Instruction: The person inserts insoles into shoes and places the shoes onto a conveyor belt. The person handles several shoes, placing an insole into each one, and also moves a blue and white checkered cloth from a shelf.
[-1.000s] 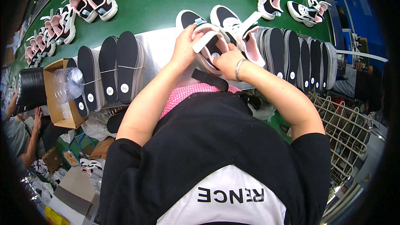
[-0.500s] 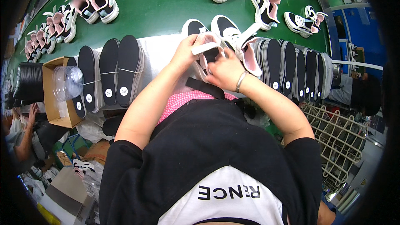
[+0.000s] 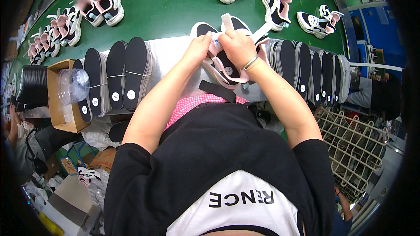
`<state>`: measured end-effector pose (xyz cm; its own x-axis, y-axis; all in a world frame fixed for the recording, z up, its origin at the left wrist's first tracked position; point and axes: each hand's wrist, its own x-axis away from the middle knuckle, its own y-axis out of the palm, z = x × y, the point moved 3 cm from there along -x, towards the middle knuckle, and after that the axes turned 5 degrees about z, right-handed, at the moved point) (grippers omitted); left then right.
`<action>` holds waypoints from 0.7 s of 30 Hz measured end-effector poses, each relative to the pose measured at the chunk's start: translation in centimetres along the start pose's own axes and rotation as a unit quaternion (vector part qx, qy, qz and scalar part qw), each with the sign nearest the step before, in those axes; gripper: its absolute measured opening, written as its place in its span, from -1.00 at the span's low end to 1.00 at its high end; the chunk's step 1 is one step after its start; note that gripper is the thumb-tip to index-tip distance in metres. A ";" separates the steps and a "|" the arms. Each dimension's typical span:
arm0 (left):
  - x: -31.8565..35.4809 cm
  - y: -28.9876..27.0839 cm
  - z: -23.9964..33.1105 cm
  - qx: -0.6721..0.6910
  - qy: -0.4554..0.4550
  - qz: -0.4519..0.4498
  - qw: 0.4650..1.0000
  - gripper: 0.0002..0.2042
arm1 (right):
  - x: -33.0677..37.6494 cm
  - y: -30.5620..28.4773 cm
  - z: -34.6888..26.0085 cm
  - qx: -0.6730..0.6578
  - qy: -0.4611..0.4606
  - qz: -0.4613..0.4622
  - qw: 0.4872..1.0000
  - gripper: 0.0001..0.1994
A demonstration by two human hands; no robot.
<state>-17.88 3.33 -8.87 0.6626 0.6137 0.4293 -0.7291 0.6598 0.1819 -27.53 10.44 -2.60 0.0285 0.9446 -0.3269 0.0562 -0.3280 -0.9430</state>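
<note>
A white, black and pink sneaker [image 3: 211, 66] lies in front of me with its heel toward my body. Inside it shows a black insole [image 3: 228, 69] with a round white sticker. My left hand [image 3: 199, 50] pinches the left side of the shoe's opening, near the tongue. With bent fingers, my right hand [image 3: 238, 49] grips the tongue and strap area from the right; its fingertips are partly hidden. The other sneaker [image 3: 261, 31] of the same kind stands just right of it, largely covered by my right hand.
Bundled black insoles [image 3: 114, 72] stand at left beside an open cardboard box [image 3: 65, 124] with clear plastic. More insole stacks [image 3: 286, 63] stand at right. Several sneakers [image 3: 107, 6] rest on the green belt [image 3: 170, 8] beyond. A wire basket [image 3: 350, 148] is at lower right.
My right hand has come out of the shoe's opening and moved up to the tongue. The stickered insole now shows inside. My left hand has stayed by the opening.
</note>
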 end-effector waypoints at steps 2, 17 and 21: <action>-0.1 0.3 0.2 -0.002 0.018 0.006 1.000 -0.64 | -0.6 0.0 0.5 -0.040 0.043 -0.010 0.998 -0.93; -1.9 -1.1 1.4 -0.083 0.019 0.039 0.996 -0.68 | -1.0 -0.3 -0.4 -0.102 0.104 0.019 0.989 -0.89; -2.2 -1.0 1.1 -0.068 0.023 0.021 0.997 -0.67 | -1.5 -0.1 -0.1 -0.112 0.097 0.012 0.989 -0.92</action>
<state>-18.76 0.82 -9.04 0.6413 0.6590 0.3930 -0.7283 0.6840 0.0414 -27.45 9.09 -2.04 0.2219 0.9243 -0.3105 0.2715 -0.3644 -0.8908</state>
